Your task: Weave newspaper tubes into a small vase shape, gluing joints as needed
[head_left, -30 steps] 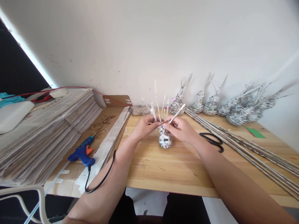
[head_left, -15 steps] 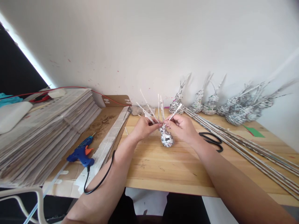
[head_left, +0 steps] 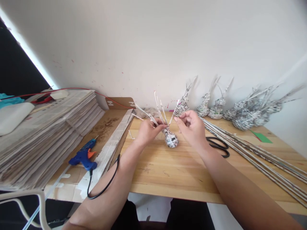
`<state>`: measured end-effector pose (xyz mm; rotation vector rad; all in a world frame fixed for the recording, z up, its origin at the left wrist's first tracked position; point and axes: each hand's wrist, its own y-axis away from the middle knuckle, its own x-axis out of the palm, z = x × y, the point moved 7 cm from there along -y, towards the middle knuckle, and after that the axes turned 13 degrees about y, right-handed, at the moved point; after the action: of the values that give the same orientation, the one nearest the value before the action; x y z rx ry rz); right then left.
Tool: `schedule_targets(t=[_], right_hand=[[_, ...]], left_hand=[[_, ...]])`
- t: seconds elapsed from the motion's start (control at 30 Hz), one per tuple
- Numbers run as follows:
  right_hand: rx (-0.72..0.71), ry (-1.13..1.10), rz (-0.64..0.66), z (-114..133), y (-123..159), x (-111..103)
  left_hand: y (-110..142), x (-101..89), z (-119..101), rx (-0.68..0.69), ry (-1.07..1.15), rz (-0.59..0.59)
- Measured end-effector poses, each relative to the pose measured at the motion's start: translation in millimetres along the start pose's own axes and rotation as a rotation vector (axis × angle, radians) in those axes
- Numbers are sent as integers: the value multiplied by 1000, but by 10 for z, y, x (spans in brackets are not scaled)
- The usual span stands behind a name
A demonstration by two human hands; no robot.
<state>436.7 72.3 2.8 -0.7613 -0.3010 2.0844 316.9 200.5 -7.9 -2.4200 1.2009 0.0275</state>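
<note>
Paper bulb (head_left: pixel 171 140): left fingers (head_left: pixel 160 128) pinching neck (head_left: pixel 167 129); right fingers (head_left: pixel 180 124), closure unclear; scissors (head_left: pixel 226 148), paper rods (head_left: pixel 231 137) rightward; glue gun (head_left: pixel 83 158) leftward.

No text can be read — print on the paper stack (head_left: pixel 45 140) is too small.

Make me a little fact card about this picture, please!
Left hand: holding a small woven paper piece by its neck
Right hand: beside the piece's paper strips
Tools: blue glue gun, black looped handles
Right side: long paper rods
Left side: newspaper stack
By the wall: more woven paper pieces
</note>
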Motion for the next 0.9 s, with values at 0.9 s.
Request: schedule_targets(t=[0.9], right_hand=[[-95, 265, 316, 41, 41, 170]], left_hand=[[148, -5, -389, 406, -146, -87]])
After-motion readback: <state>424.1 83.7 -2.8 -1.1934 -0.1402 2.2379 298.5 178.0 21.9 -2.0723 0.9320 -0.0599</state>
